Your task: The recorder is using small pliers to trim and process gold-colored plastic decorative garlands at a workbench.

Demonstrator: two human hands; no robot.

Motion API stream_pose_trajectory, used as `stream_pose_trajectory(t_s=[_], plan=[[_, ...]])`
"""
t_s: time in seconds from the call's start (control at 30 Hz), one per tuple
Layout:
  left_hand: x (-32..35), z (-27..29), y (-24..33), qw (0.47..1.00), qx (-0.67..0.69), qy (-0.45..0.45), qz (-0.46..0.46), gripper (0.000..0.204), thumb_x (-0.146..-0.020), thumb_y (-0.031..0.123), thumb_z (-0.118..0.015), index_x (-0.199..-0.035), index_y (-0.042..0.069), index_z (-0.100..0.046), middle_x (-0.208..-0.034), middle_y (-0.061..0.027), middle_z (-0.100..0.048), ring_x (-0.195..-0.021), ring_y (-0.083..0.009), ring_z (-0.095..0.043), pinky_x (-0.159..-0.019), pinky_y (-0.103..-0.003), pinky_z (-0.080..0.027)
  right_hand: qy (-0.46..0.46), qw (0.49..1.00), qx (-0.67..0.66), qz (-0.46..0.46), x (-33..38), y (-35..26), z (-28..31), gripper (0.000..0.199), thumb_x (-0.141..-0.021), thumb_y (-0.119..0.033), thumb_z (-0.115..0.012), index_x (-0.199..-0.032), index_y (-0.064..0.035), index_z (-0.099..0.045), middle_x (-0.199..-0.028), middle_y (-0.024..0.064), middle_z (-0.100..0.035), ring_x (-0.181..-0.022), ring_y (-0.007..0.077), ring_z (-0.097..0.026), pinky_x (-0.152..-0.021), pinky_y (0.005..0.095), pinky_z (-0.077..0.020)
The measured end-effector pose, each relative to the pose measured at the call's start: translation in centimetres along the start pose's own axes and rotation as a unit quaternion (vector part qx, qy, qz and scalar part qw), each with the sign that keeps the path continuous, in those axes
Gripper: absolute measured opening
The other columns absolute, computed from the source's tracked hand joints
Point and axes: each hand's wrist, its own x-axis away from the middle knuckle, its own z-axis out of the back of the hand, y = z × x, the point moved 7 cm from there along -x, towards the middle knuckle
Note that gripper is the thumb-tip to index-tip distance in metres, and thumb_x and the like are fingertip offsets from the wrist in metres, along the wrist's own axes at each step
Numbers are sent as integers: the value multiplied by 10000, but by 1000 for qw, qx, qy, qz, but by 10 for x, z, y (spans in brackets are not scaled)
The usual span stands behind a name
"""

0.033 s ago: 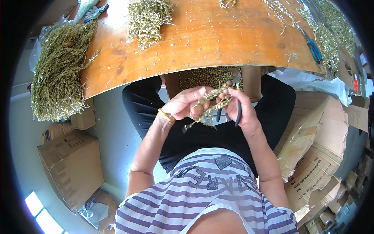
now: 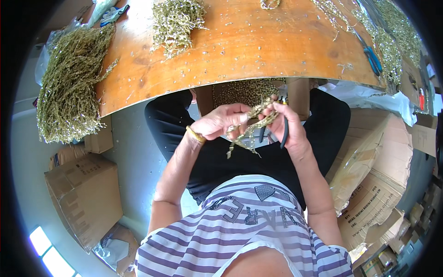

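Observation:
Over my lap, a gold glittery garland strand [image 2: 249, 134] is looped between my two hands, its loose ends hanging down. My left hand [image 2: 217, 122] pinches the strand between thumb and fingers. In my right hand [image 2: 290, 127] are a pair of black-handled pliers [image 2: 285, 134], the jaws pointing away from me, and the fingertips also grip the strand. Just beyond the hands, partly under the table edge, a cardboard box [image 2: 298, 94] holds many small gold pieces [image 2: 240, 91].
The wooden table [image 2: 221, 53] bears scattered bits, a gold garland bundle [image 2: 177, 27] and blue-handled pliers [image 2: 373, 61]. A large garland bundle [image 2: 74, 87] hangs over its left edge near a glove [image 2: 113, 15]. Cardboard boxes stand left [image 2: 87, 194] and right [image 2: 369, 194].
The hanging ends of the strand have swung and spread slightly. My left hand has turned a little, and the pliers have shifted slightly in my right hand.

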Motion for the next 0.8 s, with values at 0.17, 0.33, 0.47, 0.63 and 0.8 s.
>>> stream_pose_trajectory(t_s=[0.17,0.33,0.47,0.63,0.8], plan=[[5,26,20,929,-362,72,-31,237,-813,253,-639,-828,28,-566,-626,-4,-545,-555,-46,-504,-505,-201,-403,-8,1000,-28,11,-1,-26,3,190,-829,-88,-521,-1015,-66,-495,-790,36,-488,-632,99,-458,-612,267,-416],[22,55,41,867,-468,160,-55,211,-829,211,-614,-897,11,-608,-598,12,-535,-557,-65,-490,-517,-215,-400,-46,999,-10,-22,4,-48,11,183,-825,-76,-497,-1007,-61,-502,-783,23,-459,-572,57,-408,-540,220,-371],[35,55,25,919,-385,86,12,246,-863,237,-572,-965,20,-626,-610,18,-545,-567,-59,-520,-532,-196,-438,-8,997,54,-50,11,-56,16,235,-799,-79,-532,-1029,-59,-488,-815,49,-510,-586,85,-435,-534,232,-376],[37,63,9,763,-639,99,-22,648,-726,285,-716,-1244,32,-419,-1113,-93,-515,-960,-173,-514,-820,-301,-433,6,993,85,-76,18,-30,3,228,-787,-90,-546,-1010,-61,-509,-817,49,-519,-598,91,-453,-540,241,-385],[-3,-17,28,936,-228,75,-258,377,-841,154,-591,-1167,6,-473,-1117,-80,-535,-1004,-126,-508,-858,-264,-422,2,993,59,-101,21,0,-9,222,-799,-86,-538,-1014,-44,-506,-798,55,-541,-611,111,-477,-556,259,-401]])
